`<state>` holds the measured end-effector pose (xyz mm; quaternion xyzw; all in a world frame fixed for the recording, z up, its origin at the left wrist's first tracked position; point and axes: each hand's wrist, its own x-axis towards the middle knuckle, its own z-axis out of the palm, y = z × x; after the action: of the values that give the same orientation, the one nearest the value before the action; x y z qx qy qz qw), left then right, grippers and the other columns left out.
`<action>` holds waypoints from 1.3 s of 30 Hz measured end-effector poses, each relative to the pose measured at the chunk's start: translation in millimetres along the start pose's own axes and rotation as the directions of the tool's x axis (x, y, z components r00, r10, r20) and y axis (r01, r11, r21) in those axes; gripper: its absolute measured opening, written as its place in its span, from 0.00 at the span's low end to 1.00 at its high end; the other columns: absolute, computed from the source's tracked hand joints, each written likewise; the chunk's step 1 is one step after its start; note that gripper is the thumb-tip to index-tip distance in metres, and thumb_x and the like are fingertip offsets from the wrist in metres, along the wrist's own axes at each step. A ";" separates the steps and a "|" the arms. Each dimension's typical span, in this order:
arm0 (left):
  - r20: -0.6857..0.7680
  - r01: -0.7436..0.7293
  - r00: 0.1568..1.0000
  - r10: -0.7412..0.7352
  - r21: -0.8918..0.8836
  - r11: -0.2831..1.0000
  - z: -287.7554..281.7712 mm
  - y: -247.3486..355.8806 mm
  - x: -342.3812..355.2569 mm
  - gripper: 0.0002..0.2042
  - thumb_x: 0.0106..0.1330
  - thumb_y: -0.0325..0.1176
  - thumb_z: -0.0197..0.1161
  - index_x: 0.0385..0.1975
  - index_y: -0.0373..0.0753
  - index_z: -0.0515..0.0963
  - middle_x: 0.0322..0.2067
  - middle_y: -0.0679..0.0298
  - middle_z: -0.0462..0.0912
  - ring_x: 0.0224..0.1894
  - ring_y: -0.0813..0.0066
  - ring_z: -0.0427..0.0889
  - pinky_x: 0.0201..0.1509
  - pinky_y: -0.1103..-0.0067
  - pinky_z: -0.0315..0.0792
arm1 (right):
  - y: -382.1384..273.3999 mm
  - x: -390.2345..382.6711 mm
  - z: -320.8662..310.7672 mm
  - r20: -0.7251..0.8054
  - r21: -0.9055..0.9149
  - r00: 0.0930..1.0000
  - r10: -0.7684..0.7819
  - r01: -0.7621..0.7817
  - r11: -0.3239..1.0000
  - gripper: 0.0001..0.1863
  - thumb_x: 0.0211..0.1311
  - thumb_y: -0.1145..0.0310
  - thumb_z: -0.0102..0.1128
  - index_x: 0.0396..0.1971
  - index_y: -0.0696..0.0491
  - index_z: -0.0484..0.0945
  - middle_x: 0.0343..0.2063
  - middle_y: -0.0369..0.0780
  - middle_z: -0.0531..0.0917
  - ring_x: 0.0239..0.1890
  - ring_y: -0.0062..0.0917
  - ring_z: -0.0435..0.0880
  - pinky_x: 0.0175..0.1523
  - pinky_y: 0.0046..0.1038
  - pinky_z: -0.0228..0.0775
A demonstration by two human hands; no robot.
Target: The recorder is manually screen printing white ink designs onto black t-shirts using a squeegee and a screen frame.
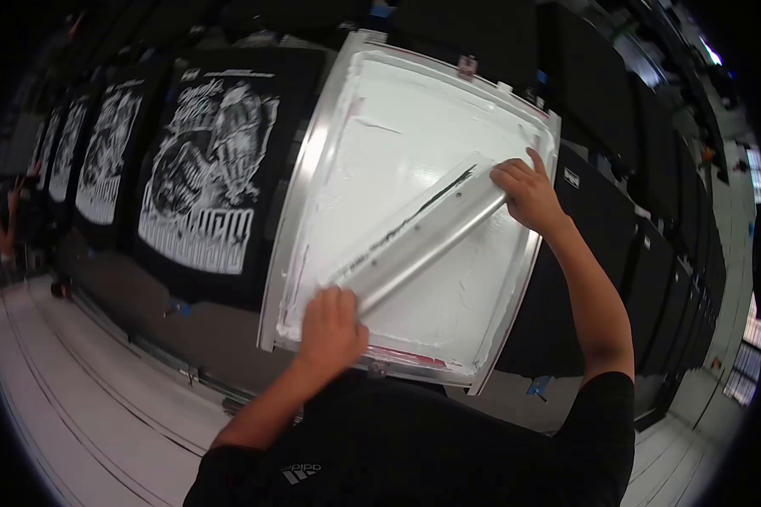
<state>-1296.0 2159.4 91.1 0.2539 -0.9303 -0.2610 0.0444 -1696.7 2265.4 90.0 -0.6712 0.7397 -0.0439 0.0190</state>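
A long metal squeegee lies slantwise across a printing screen, its lower left end in my left hand and its upper right end in my right hand. Fingers of both hands wrap over its top edge. White ink smears the squeegee's upper side, beside a dark strip. The screen's metal frame surrounds a mesh coated with white ink, thickest along the borders. Reddish streaks show along the frame's near inner edge. What lies beneath the screen is hidden.
Black shirts with white prints lie on boards in a row to the left. Plain black shirts extend to the right. A clamp sits at the frame's far edge. Another person's hand shows at far left, above pale flooring.
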 end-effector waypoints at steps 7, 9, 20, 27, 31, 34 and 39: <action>-0.309 -0.355 0.822 0.478 0.377 0.855 -15.5 -72.6 254.1 0.16 0.43 0.27 0.63 0.35 0.40 0.73 0.33 0.60 0.74 0.38 0.57 0.72 0.41 0.65 0.66 | 54.6 -21.0 8.6 -0.247 -0.064 0.914 0.322 -0.347 0.936 0.18 0.46 0.81 0.57 0.40 0.52 0.77 0.37 0.40 0.83 0.44 0.34 0.80 0.61 0.45 0.63; -0.289 -0.366 0.827 0.482 0.373 0.852 -9.1 -78.4 302.9 0.15 0.44 0.25 0.62 0.35 0.40 0.73 0.34 0.60 0.75 0.40 0.57 0.73 0.42 0.65 0.67 | 63.3 -12.5 28.7 -0.344 -0.079 0.883 0.318 -0.365 0.928 0.16 0.47 0.79 0.56 0.39 0.52 0.77 0.35 0.40 0.82 0.44 0.35 0.79 0.58 0.47 0.64; -0.138 -0.499 0.815 0.563 0.327 0.803 -42.5 -65.0 190.6 0.18 0.40 0.24 0.69 0.35 0.40 0.76 0.33 0.63 0.76 0.41 0.59 0.74 0.44 0.67 0.68 | -62.8 -99.5 3.4 -0.053 0.005 0.840 0.540 -0.540 0.841 0.15 0.45 0.80 0.57 0.36 0.53 0.73 0.33 0.41 0.78 0.41 0.38 0.77 0.48 0.42 0.64; 0.074 -0.394 0.919 0.388 0.124 0.911 -68.3 -63.5 -29.6 0.18 0.37 0.24 0.69 0.33 0.38 0.76 0.31 0.60 0.77 0.37 0.58 0.76 0.43 0.67 0.70 | -241.6 -206.2 -40.8 0.082 0.230 0.874 0.479 -0.484 0.845 0.20 0.38 0.82 0.56 0.38 0.56 0.74 0.27 0.44 0.79 0.35 0.42 0.79 0.49 0.41 0.68; 0.078 -0.338 0.940 0.332 0.079 0.938 -51.8 -70.7 -86.5 0.17 0.38 0.25 0.69 0.32 0.38 0.76 0.29 0.61 0.77 0.37 0.59 0.76 0.42 0.67 0.70 | -291.5 -235.6 -24.3 0.091 0.258 0.858 0.505 -0.510 0.820 0.20 0.37 0.81 0.57 0.38 0.56 0.77 0.30 0.44 0.82 0.37 0.41 0.80 0.49 0.41 0.68; 0.112 -0.319 0.944 0.311 0.067 0.945 -36.2 -76.2 -94.6 0.15 0.39 0.25 0.68 0.31 0.38 0.76 0.28 0.61 0.77 0.37 0.60 0.76 0.42 0.67 0.71 | -295.5 -243.5 0.3 0.136 0.255 0.832 0.538 -0.554 0.793 0.20 0.37 0.80 0.57 0.37 0.56 0.79 0.32 0.43 0.83 0.38 0.40 0.80 0.52 0.41 0.68; 0.219 -0.282 0.941 0.258 0.084 0.956 -29.3 -83.0 -90.3 0.16 0.39 0.22 0.66 0.33 0.37 0.77 0.31 0.58 0.79 0.38 0.56 0.77 0.44 0.66 0.73 | -279.1 -231.2 3.0 0.359 0.190 0.757 0.546 -0.632 0.751 0.20 0.37 0.79 0.58 0.37 0.54 0.79 0.33 0.41 0.84 0.40 0.38 0.81 0.61 0.44 0.65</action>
<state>-1174.1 2129.6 78.6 0.0975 -0.9693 -0.2236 -0.0312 -1397.0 2468.7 105.2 -0.3885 0.8886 -0.0514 0.2384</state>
